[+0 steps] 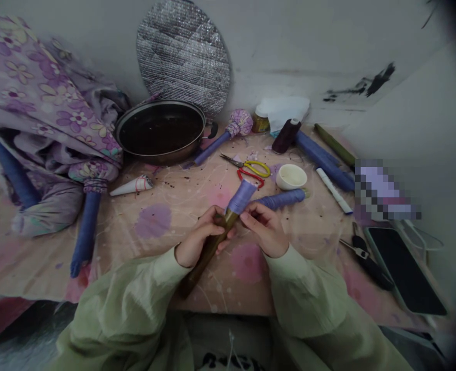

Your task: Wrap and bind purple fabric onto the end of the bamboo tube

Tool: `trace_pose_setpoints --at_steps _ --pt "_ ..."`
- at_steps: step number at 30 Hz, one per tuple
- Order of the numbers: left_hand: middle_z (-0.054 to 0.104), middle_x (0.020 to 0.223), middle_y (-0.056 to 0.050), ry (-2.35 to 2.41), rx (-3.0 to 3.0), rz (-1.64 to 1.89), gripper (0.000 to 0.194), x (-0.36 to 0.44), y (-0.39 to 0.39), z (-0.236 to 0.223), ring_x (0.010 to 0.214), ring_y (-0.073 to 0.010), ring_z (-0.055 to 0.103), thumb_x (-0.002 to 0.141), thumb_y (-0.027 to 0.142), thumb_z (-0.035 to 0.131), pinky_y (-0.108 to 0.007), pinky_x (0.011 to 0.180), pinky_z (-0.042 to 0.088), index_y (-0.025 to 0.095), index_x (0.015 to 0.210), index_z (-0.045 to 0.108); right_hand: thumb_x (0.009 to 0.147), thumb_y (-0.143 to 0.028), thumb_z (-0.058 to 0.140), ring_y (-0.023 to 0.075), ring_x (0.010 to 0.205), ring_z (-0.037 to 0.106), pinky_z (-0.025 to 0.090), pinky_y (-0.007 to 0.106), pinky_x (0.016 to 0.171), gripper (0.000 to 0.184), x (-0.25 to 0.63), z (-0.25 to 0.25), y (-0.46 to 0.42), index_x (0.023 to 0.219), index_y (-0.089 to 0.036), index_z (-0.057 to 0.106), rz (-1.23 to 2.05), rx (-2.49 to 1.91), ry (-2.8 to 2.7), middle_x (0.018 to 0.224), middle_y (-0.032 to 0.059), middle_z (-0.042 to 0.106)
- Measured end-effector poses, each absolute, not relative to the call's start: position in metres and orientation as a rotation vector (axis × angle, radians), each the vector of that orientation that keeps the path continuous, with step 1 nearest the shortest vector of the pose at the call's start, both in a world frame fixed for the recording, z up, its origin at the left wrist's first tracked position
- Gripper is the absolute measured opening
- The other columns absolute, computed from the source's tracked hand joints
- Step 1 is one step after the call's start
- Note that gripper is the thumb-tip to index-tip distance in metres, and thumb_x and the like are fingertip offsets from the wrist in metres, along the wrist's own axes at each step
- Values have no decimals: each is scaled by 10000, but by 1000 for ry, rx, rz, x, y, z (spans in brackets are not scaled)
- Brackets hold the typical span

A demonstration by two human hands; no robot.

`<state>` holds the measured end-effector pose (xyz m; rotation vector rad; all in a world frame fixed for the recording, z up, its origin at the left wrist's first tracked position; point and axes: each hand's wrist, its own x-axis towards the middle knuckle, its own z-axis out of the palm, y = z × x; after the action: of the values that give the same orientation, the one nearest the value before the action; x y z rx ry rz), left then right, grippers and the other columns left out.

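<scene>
A brownish-olive tube slants away from me over the table, a purple wrapping around its far end. My left hand is closed around the tube just below that wrapping. At the wrapping's lower right edge, my right hand has thumb and fingers closed in a pinch; its fingertips partly hide what they grip. Beyond my right hand lies a purple wrapped roll. Scissors with one yellow and one red handle lie with blades apart, left of a small white bowl.
A dark pan and flowered purple cloth occupy the back left. A purple-handled cloth dabber, thread spool, white marker, white cone, keys and phone lie around the table.
</scene>
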<state>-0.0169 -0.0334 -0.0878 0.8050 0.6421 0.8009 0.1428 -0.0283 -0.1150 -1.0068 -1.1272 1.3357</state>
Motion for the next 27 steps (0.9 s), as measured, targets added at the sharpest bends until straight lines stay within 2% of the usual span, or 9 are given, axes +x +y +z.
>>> trace_pose_setpoints --at_steps 5,10,16,27 --pt "493 568 65 696 785 722 315 -17 -34 -85 346 -35 352 801 447 514 -131 327 245 219 788 298 718 -407 680 84 520 409 334 228 501 260 140 -107 -32 652 -183 567 1309 -1016 -1203 566 -43 477" --pt "455 489 88 746 780 659 298 -17 -35 -79 303 -31 305 792 413 550 -122 289 252 218 809 325 734 -383 667 89 532 448 376 220 499 237 137 -100 -38 653 -188 560 1275 -987 -1260 581 -35 500" --pt "451 423 84 746 783 596 323 -19 -34 -76 260 -45 294 766 474 545 -138 250 260 202 839 388 757 -329 656 82 531 460 383 204 491 191 134 -95 -44 668 -188 562 1249 -923 -1295 584 -36 504" --pt "470 475 71 696 798 677 331 -20 -36 -79 292 -41 324 779 491 518 -132 281 264 193 860 401 772 -359 636 85 516 448 350 201 442 209 134 -95 -44 668 -191 566 1190 -1009 -1310 582 -31 519"
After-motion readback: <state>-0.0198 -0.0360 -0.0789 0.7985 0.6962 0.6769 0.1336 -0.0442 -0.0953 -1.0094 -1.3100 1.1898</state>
